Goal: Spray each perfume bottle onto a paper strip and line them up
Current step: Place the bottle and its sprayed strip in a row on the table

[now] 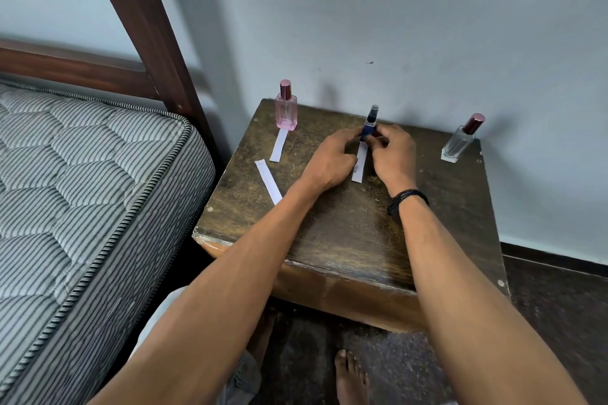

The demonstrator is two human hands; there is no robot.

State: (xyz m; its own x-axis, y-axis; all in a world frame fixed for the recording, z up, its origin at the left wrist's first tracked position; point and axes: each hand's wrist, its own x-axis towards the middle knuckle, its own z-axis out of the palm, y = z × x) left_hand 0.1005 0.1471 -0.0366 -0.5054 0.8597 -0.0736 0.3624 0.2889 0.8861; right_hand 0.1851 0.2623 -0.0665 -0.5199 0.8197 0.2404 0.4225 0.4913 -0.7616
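Note:
Three perfume bottles stand along the back of a worn wooden table (355, 233). The pink bottle (286, 108) is at the left with a paper strip (278, 145) in front of it. The slim blue bottle (370, 124) stands in the middle, with the fingertips of my left hand (332, 158) and my right hand (393, 151) on either side of its base. A second strip (359, 163) lies between my hands, below that bottle. A third strip (268, 181) lies loose and slanted at the left. The clear bottle (460, 140) with a dark red cap stands at the right.
A striped mattress (82, 191) on a dark wooden bed frame (144, 16) sits close against the table's left side. A pale wall (394, 26) runs right behind the bottles. My bare foot (350, 378) rests on the dark floor below the table's front edge.

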